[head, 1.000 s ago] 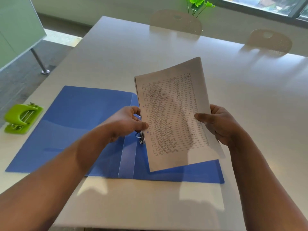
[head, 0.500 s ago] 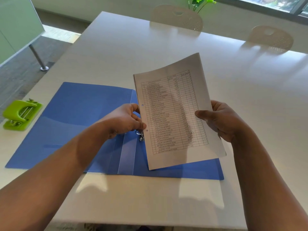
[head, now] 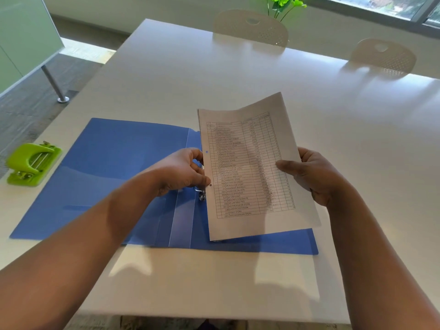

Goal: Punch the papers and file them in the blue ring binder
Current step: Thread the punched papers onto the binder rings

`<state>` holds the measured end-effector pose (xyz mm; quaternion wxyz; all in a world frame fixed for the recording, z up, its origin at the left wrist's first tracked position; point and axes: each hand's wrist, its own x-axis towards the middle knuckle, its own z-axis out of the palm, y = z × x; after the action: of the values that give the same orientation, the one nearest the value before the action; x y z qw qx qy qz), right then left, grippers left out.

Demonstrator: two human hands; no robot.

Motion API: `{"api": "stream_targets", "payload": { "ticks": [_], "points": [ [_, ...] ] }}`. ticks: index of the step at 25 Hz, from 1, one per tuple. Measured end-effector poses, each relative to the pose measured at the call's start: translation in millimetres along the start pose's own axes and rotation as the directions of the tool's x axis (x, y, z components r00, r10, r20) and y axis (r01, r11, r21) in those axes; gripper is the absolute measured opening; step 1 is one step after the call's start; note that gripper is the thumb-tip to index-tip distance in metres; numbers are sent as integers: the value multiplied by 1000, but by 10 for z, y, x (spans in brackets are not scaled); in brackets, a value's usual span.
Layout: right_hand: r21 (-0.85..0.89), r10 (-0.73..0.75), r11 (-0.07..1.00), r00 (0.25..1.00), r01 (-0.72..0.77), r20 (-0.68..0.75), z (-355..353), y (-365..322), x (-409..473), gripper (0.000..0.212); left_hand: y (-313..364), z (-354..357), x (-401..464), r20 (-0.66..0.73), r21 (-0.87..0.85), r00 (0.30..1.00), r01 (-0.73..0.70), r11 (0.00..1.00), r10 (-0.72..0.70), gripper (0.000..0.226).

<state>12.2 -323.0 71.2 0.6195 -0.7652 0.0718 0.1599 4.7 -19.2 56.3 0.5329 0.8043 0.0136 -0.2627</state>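
Both hands, left hand (head: 182, 171) and right hand (head: 314, 173), grip the papers (head: 252, 167), long axis pointing away, above the binder (head: 107, 177).

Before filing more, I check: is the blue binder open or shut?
Open: the blue ring binder lies spread flat on the table, both covers and its ring showing.

Both hands hold punched papers (head: 252, 172) over the blue binder (head: 100, 177), apparently at its rings.

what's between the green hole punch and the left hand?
In the head view, only the open left cover of the blue ring binder lies between the green hole punch and the left hand; nothing rests on that cover.
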Motion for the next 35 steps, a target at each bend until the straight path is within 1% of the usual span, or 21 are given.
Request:
{"api": "stream_targets", "payload": {
  "ticks": [3, 8, 12, 15, 19, 23, 25, 27, 29, 30, 32, 35],
  "points": [
    [26, 0, 1000, 1000, 0, -20, -3, 15, 5, 26, 6, -11, 1, 24, 8, 1000, 6, 1000, -6, 37],
    [49, 2, 999, 1000, -4, 28, -37, 13, -15, 31, 26, -3, 0, 38, -11, 999, 13, 1000, -12, 40],
    [53, -29, 998, 999, 27, 31, -55, 2, -20, 33, -9, -29, 23, 68, -13, 998, 7, 1000, -6, 48],
    [56, -16, 998, 999, 14, 46, -72, 9, -24, 35, -35, -21, 36, 89, -18, 996, -8, 1000, 10, 53],
    [91, 13, 996, 998, -18, 59, -76, 36, -33, 38, -49, 33, 53, 66, 22, 998, -21, 1000, 19, 52],
    [111, 46, 992, 998, -51, 44, -65, 108, -29, 39, -40, 58, 64, 49, 28, 999, -17, 999, 16, 54],
    [135, 57, 989, 998, -61, 30, -53, 156, -38, 40, -34, 27, 57, 53, -13, 998, -18, 1000, 19, 54],
    [145, 70, 987, 997, -72, 18, -49, 198, -50, 43, -31, -14, 72, 2, -101, 1000, -23, 995, 23, 51],
    [144, 76, 987, 997, -77, 12, -49, 205, -67, 45, -24, -45, 120, -100, -137, 995, -36, 990, 23, 41],
    [148, 72, 986, 997, -73, 8, -51, 199, -75, 45, -18, -53, 144, -141, -135, 990, -44, 990, 25, 33],
    [155, 55, 986, 998, -55, 2, -44, 174, -91, 45, -5, -72, 200, -177, -125, 984, -54, 991, 31, 23],
    [130, 23, 991, 1000, -24, 8, -44, 141, -110, 45, 26, -80, 279, -239, -63, 970, -70, 996, 54, 21]
  ]
}}
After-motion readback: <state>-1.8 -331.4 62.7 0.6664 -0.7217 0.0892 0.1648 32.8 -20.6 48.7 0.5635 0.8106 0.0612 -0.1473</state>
